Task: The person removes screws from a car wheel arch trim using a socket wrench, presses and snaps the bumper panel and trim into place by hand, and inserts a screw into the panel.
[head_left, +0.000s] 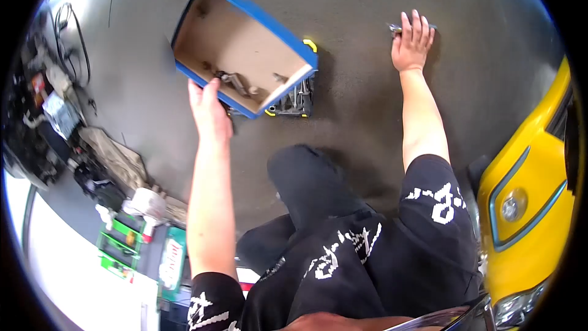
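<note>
1. Progress: partway, I judge. A few small metal parts (237,84) lie inside the blue box (242,40), most gathered along its near wall. Left outside: one metal piece (395,28) on the floor (355,0), under my other hand.
2. Left grip (211,110): pinching the box by its near wall. Box held tilted, opening toward me, partly covering a tool case (300,101) with yellow corners.
3. Right grip (413,43): fingers laid out over the metal piece, whose ends show either side. Cannot tell whether they close on it.
4. Metal piece and box: well apart, piece off to the right.
</note>
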`<state>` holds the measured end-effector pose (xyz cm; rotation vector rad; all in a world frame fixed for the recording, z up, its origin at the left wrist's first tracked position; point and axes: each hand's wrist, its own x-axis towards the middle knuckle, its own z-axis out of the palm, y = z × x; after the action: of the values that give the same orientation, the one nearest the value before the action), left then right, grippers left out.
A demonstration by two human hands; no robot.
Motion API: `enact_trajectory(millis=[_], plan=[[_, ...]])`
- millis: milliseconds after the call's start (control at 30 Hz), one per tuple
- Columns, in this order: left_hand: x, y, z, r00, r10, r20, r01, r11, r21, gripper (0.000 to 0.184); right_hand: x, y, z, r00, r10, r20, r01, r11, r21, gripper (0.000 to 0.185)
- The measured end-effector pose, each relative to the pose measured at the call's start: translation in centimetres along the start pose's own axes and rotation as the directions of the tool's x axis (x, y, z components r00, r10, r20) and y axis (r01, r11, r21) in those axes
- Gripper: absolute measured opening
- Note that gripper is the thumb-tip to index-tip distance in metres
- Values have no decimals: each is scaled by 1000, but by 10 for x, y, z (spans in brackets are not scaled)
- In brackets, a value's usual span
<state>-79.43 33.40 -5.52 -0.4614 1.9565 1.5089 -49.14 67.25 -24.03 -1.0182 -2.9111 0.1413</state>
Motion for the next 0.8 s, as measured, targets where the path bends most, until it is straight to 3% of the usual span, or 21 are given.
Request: enact_trajectory(millis=[67,167,200,267,300,400,467,500,567,600,633,667,733,767,800], plan=[[-21,15,44,998,-23,52,24,999,-22,51,-2,5,7,1000,18,-7,-19,1000,-4,68],[-62,46,78,974,-169,152,154,983,103,60,2,6,-5,997,64,52,-67,996,52,68],[-69,42,74,956,-240,169,214,964,161,65,4,6,-4,998,56,7,-56,996,72,70],[-91,39,44,918,-291,270,225,942,249,68,6,3,3,987,103,124,-86,987,-135,70],[-110,50,38,925,-235,297,132,936,327,69,6,1,1,989,91,116,-72,984,-163,67],[-135,91,1,894,-301,333,177,918,355,69,16,-17,-14,994,92,56,-79,976,-204,64],[-131,108,-37,887,-302,350,127,888,443,71,19,-28,-23,993,107,47,-82,927,-366,46],[-129,126,-53,901,-262,346,84,887,454,70,29,-42,-38,945,228,235,-132,922,-363,38],[-114,166,-80,913,-189,362,-8,878,478,69,45,-68,-77,695,456,555,-248,878,-410,24],[-102,185,-93,913,-134,385,-120,814,568,71,16,-68,-60,755,496,429,-393,866,-309,11],[-88,205,-101,904,-136,406,-148,792,593,72,-17,-77,-55,743,512,430,-459,858,-230,15],[-75,227,-108,890,-132,436,-187,767,614,72,-54,-97,-69,666,530,525,-546,826,-141,20],[-44,239,-125,837,26,547,-421,669,613,75,-117,-191,-169,436,578,690,-780,625,-31,27],[-16,225,-134,734,191,652,-589,657,471,72,-233,-213,-110,478,713,513,-852,518,73,24],[-11,245,-123,755,75,651,-505,700,505,72,-328,-262,-110,551,753,359,-828,546,126,25]])
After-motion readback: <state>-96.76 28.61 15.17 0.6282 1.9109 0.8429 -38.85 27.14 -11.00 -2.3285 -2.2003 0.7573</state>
